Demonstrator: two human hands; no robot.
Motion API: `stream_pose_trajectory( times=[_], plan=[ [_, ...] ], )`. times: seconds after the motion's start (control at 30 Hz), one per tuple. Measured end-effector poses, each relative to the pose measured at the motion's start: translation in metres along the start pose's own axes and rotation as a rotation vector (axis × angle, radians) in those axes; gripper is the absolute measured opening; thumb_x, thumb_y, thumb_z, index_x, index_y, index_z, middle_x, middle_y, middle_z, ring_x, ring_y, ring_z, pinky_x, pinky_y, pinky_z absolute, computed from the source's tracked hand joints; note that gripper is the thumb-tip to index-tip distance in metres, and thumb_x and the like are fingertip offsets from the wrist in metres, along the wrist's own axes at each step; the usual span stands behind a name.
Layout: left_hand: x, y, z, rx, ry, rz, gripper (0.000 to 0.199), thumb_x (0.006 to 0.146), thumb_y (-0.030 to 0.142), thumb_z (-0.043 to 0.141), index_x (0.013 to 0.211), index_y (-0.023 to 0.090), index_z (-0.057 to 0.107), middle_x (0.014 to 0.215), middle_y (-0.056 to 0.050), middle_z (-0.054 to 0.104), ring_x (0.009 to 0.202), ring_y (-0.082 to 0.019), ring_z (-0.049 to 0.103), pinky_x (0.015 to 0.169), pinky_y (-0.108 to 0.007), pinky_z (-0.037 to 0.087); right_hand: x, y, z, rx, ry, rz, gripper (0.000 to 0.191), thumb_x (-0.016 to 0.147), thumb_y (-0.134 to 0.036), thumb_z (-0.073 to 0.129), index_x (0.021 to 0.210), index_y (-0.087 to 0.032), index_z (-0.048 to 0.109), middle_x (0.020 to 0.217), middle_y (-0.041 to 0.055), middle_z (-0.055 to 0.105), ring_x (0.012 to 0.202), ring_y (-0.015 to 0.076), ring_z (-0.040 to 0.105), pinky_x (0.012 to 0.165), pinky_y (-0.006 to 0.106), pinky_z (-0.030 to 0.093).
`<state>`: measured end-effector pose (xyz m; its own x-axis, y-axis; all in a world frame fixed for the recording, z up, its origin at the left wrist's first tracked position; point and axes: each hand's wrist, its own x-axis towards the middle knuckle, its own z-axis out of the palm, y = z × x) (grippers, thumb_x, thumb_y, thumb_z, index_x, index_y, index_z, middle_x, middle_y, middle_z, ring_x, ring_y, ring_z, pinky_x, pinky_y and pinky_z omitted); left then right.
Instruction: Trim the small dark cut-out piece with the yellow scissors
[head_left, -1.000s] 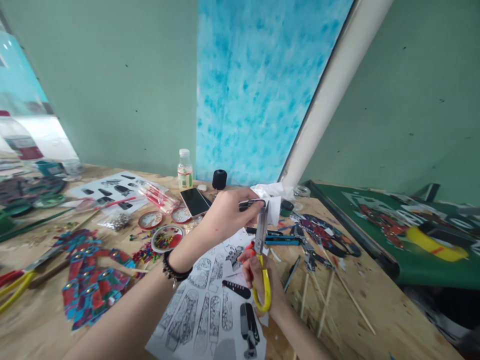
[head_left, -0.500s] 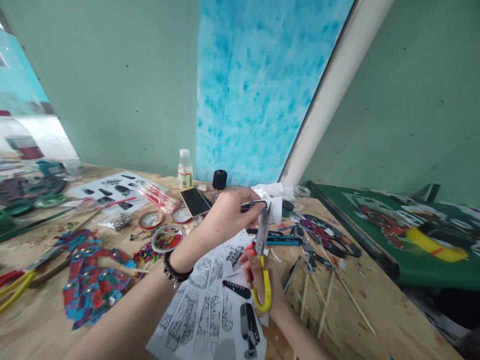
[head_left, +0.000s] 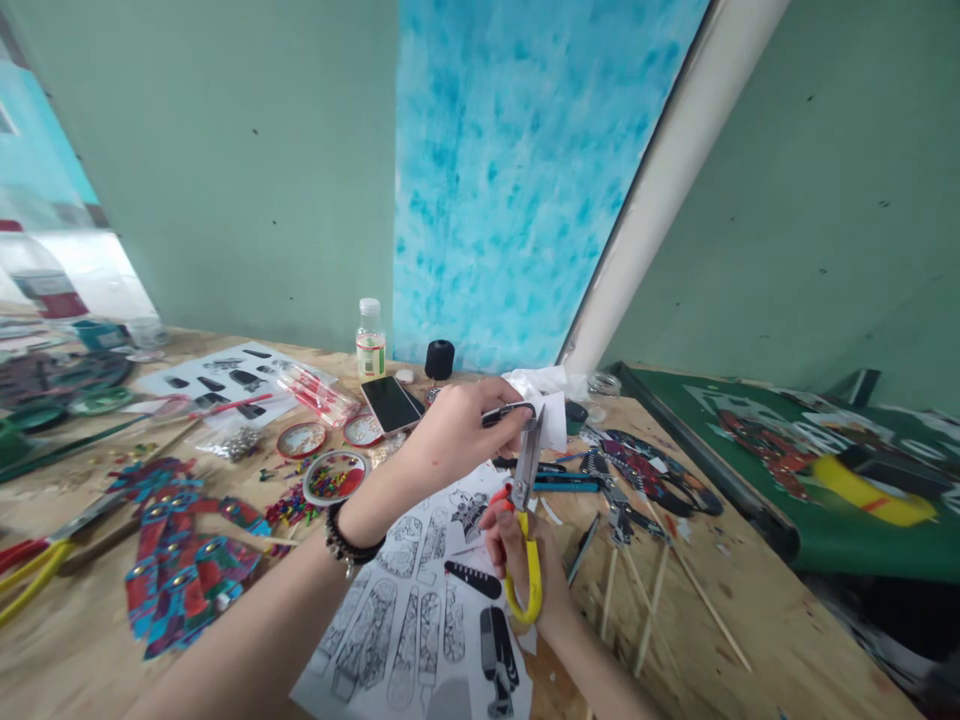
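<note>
Just right of centre, the left hand (head_left: 457, 432) pinches a small dark strip (head_left: 507, 410) between thumb and fingertips, held above the table (head_left: 750, 620). The right hand (head_left: 525, 560) is closed through the yellow handles of the scissors (head_left: 526, 500), whose blades point up toward the strip. From 1 second ago to now very little has shifted: the left hand has tipped slightly, so the strip sits a touch lower and more tilted, and the blades have leaned a little further toward it. The blades look nearly closed right beside the strip's right end, though the view is too small to tell whether they bite into it or only touch. So the cutting seems to be going on slowly, trimming rather than a long cut.

Below the hands, at bottom centre, lies a printed sheet (head_left: 420, 620) of black-and-white shapes. At lower left lies a red and blue cutout (head_left: 180, 560). Near the middle stand a phone (head_left: 390, 403), a small bottle (head_left: 370, 340) and a round dish of beads (head_left: 334, 477). A green board (head_left: 787, 450) fills the right side.
</note>
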<state>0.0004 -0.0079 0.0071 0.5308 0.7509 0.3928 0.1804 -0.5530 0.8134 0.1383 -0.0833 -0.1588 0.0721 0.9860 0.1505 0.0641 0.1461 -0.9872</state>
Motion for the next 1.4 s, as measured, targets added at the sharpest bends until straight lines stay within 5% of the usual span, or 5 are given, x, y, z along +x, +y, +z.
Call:
stream_pose_trajectory(
  times=[0.63, 0.9, 1.13, 1.4],
  plan=[
    [-0.0008, 0.0046, -0.0050, 0.151, 0.058, 0.058, 0.020, 0.097, 0.028, 0.060, 0.082, 0.018, 0.070, 0.069, -0.001, 0.074, 0.059, -0.013, 0.068, 0.061, -0.024, 0.053, -0.0005, 0.0043, -0.0014, 0.017, -0.024, 0.031, 0.065, 0.088, -0.082, 0.053, 0.084, -0.018, 0.066, 0.050, -0.0037, 0.049, 0.041, 0.0139, 0.047, 0.039, 0.024, 0.035],
    [-0.0016, 0.0043, -0.0043, 0.183, 0.062, 0.058, 0.020, 0.097, 0.028, 0.060, 0.082, 0.019, 0.070, 0.068, 0.000, 0.074, 0.061, -0.014, 0.068, 0.063, -0.026, 0.052, -0.0008, 0.0056, -0.0011, 0.036, -0.028, 0.028, 0.066, 0.089, -0.081, 0.052, 0.063, -0.021, 0.059, 0.054, -0.0003, 0.052, 0.042, 0.0135, 0.048, 0.039, 0.025, 0.034],
    [-0.0014, 0.0044, -0.0047, 0.213, 0.062, 0.067, 0.020, 0.096, 0.028, 0.061, 0.082, 0.019, 0.070, 0.066, 0.000, 0.073, 0.061, -0.014, 0.068, 0.064, -0.027, 0.051, -0.0005, 0.0069, -0.0016, -0.004, -0.018, 0.014, 0.063, 0.094, -0.078, 0.047, 0.084, -0.018, 0.066, 0.049, -0.0039, 0.047, 0.041, 0.0137, 0.048, 0.041, 0.024, 0.035],
    [-0.0017, 0.0053, -0.0064, 0.218, 0.056, 0.064, 0.018, 0.096, 0.027, 0.061, 0.087, 0.017, 0.073, 0.069, -0.001, 0.074, 0.063, -0.014, 0.069, 0.065, -0.026, 0.051, -0.0012, 0.0071, -0.0020, 0.010, 0.006, 0.048, 0.060, 0.092, -0.075, 0.055, 0.083, -0.017, 0.064, 0.049, -0.0051, 0.047, 0.038, 0.0106, 0.043, 0.038, 0.022, 0.032]
  ],
)
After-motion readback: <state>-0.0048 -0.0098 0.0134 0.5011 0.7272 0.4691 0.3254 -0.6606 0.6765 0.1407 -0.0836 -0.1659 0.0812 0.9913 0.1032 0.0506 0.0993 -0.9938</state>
